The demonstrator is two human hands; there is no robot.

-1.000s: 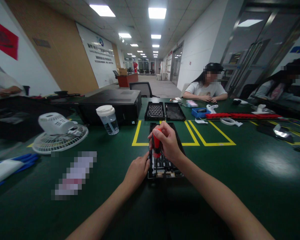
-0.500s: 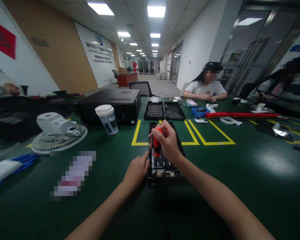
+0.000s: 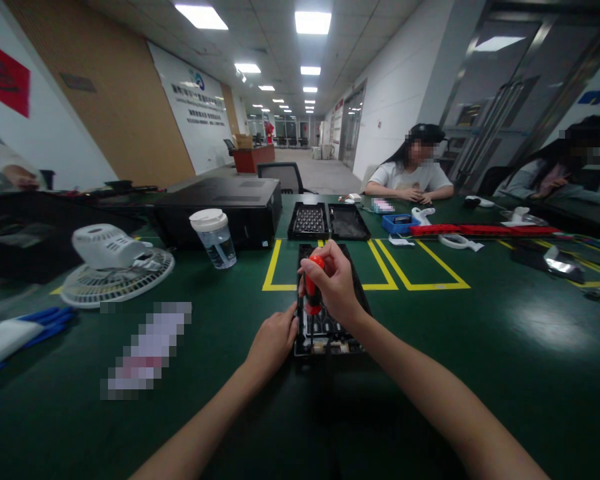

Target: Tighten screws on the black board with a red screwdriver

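Note:
My right hand is closed around the red-and-black handle of a screwdriver. The screwdriver stands nearly upright, its thin shaft reaching down to the near left corner of a black plastic case. Rows of dark rounded shapes fill the inside of this case, with pale parts along its near end. At the case's left wall, my left hand grips the edge, its fingers partly hidden. The exact contact of the screwdriver's tip is too small to make out.
Beyond lie two open black case halves. To the left are a lidded cup, a white fan, a black computer tower and blue gloves. A blue box and a tape roll lie right, near a seated person.
Both hands, the screwdriver and the case stay almost in place. At the far right, another person's hand has risen slightly.

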